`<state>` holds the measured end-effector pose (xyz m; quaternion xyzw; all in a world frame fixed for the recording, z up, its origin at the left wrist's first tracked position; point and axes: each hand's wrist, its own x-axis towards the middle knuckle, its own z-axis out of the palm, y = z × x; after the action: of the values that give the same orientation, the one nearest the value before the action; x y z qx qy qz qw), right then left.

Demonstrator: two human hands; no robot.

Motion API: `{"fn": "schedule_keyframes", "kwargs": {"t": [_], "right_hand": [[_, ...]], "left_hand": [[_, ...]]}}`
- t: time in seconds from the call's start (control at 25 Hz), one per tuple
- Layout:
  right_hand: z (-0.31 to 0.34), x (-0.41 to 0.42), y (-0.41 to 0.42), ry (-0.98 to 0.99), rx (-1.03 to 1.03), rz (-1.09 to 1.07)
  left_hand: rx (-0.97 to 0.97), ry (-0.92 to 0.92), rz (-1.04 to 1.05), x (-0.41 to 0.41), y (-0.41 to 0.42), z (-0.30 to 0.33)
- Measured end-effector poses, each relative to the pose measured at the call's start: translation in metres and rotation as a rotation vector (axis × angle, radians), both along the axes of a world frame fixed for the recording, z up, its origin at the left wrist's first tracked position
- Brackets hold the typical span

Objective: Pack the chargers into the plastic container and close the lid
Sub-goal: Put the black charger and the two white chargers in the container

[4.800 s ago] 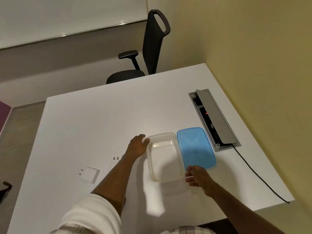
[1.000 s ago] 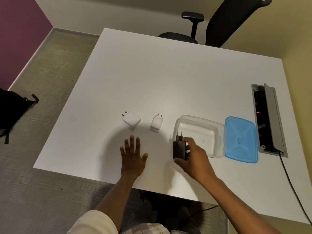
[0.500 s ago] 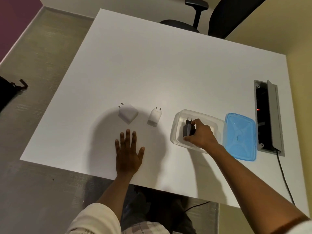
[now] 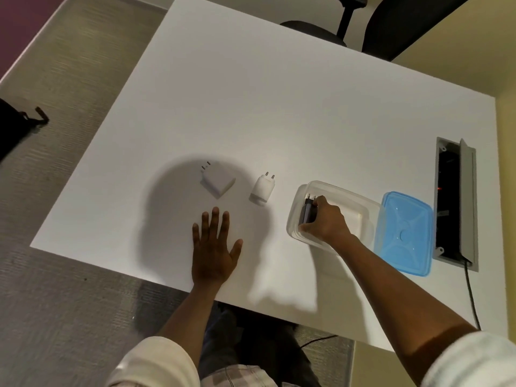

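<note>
A clear plastic container (image 4: 360,203) sits on the white table (image 4: 251,107) with its blue lid (image 4: 405,233) lying beside it on the right. My right hand (image 4: 325,220) is inside the container's left end, closed around a black charger (image 4: 307,210) with its prongs pointing away from me. Two white chargers lie to the left on the table: a large square one (image 4: 217,181) and a small one (image 4: 262,188). Flat on the table below them rests my left hand (image 4: 213,250), fingers spread and holding nothing.
An open cable box (image 4: 453,202) is set into the table at the right, with a black cable (image 4: 472,294) running off the near edge. A black office chair (image 4: 391,20) stands behind the table. A black bag (image 4: 14,124) lies on the floor at the left.
My right hand carried the black charger from the table's front into the container and has lowered it toward the left end. My left hand has stayed flat on the table.
</note>
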<state>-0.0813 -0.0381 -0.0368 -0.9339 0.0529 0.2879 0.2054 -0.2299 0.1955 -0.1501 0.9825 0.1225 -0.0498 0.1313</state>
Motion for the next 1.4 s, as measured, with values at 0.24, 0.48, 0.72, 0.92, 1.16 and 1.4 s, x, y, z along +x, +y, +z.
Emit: {"fn": "schedule_keyframes", "kwargs": {"t": [0.24,0.48,0.72,0.92,1.16,1.4], "right_hand": [[0.004,0.002,0.003,-0.114,-0.077,-0.003],[0.03,0.007,0.061,-0.377,0.147,0.202],[0.014,0.037,0.148,-0.134,0.187,0.457],[-0.005,0.056,0.196,-0.067,0.113,0.605],[-0.03,0.039,0.2,-0.145,-0.011,0.653],[-0.032,0.012,0.192,-0.221,-0.008,0.582]], "left_hand": [[-0.014,-0.011,0.006,0.0,0.001,-0.001],[-0.055,-0.012,0.094,0.0,0.009,0.0],[-0.004,-0.037,0.227,0.019,0.059,-0.003],[-0.011,-0.047,0.247,0.023,0.061,-0.006],[0.007,-0.042,0.253,0.023,0.061,-0.007],[0.028,-0.044,0.248,0.022,0.061,-0.01]]}}
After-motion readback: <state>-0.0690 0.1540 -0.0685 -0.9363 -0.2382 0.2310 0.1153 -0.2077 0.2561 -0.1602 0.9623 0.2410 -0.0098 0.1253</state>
